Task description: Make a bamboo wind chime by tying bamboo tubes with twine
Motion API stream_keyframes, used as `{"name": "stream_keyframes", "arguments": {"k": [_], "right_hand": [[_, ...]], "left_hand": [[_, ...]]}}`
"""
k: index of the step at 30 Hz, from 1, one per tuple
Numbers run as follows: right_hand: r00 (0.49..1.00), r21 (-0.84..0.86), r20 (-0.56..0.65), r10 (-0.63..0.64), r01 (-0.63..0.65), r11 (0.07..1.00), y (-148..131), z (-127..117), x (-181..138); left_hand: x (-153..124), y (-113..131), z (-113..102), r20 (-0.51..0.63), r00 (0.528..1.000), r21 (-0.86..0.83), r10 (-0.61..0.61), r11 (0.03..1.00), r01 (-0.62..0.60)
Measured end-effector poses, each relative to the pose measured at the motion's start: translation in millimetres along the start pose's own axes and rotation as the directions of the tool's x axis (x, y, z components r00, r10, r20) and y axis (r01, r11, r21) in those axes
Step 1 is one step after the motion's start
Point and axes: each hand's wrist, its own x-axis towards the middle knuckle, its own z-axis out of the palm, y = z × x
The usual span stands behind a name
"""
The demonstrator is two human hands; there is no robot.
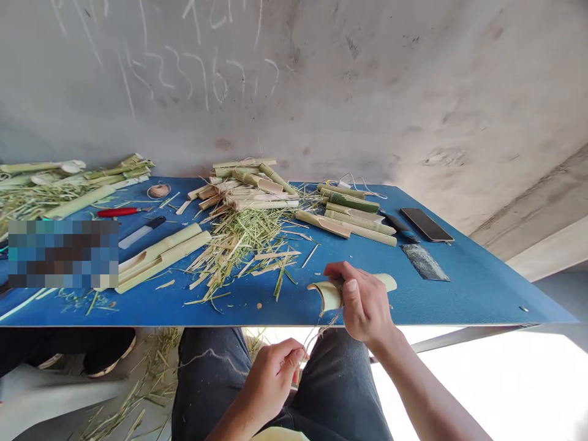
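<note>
My right hand [362,303] is closed over a split bamboo piece [331,296] near the table's front edge, its hollow side facing down. Thin twine [316,334] runs from beneath that piece down to my left hand [278,373]. Thumb and forefinger of the left hand pinch the twine above my lap, and a loose strand lies across my left thigh. The far end of the bamboo piece shows past my right hand. How the twine passes round the piece is hidden by my fingers.
Bamboo shavings [248,233] and stacked bamboo pieces [257,184] fill the middle of the blue table [482,288]. Leftward lie a knife [142,233], a red-handled tool [122,212] and a twine ball [158,190]. A phone [426,225] and a dark abrasive sheet [425,262] lie right.
</note>
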Motion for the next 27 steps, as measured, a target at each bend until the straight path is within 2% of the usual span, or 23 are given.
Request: {"name": "stream_keyframes", "arguments": {"k": [2,5,7,9,13,15,17,19,21,23,25,27], "right_hand": [[0.993,-0.014,0.116,0.040,-0.038,0.999,6,1,4],[0.949,-0.104,0.291,0.121,-0.095,0.990,11,11,9],[0.927,-0.166,0.348,0.142,-0.088,0.982,13,20,12],[0.921,-0.146,0.369,0.126,-0.076,0.986,16,26,15],[0.934,0.009,0.345,0.088,-0.098,0.995,19,23,14],[0.957,-0.004,0.280,0.081,-0.083,0.997,15,16,5],[0.981,-0.035,0.170,0.093,-0.088,0.995,5,8,-16],[0.984,0.003,0.070,0.161,-0.162,0.987,-9,4,-47],[0.944,0.138,0.077,0.322,-0.330,0.934,-23,9,-80],[0.839,0.241,0.230,0.493,-0.540,0.806,-31,23,-106],[0.746,0.353,0.365,0.557,-0.664,0.658,-36,41,-118],[0.717,0.456,0.435,0.544,-0.697,0.554,-37,57,-117]], "left_hand": [[-2,-7,-1,0.003,1.000,-0.023,-0.015,1.000,0.015],[-6,-19,-4,0.022,0.999,-0.045,-0.040,0.998,0.041],[-9,-27,-6,0.053,0.997,-0.067,-0.063,0.995,0.067],[-13,-33,-6,0.063,0.995,-0.099,-0.073,0.992,0.079],[-19,-39,-7,0.035,0.997,-0.116,-0.074,0.990,0.078],[-21,-41,-8,0.039,0.994,-0.110,-0.099,0.989,0.102],[-23,-42,-9,0.048,0.992,-0.118,-0.113,0.986,0.118],[-24,-43,-11,0.057,0.991,-0.135,-0.117,0.983,0.124],[-25,-43,-12,0.070,0.990,-0.146,-0.125,0.980,0.134],[-26,-42,-13,0.083,0.988,-0.134,-0.126,0.981,0.137],[-27,-40,-12,0.097,0.988,-0.101,-0.117,0.987,0.127],[-28,-38,-12,0.111,0.987,-0.056,-0.113,0.991,0.120]]}}
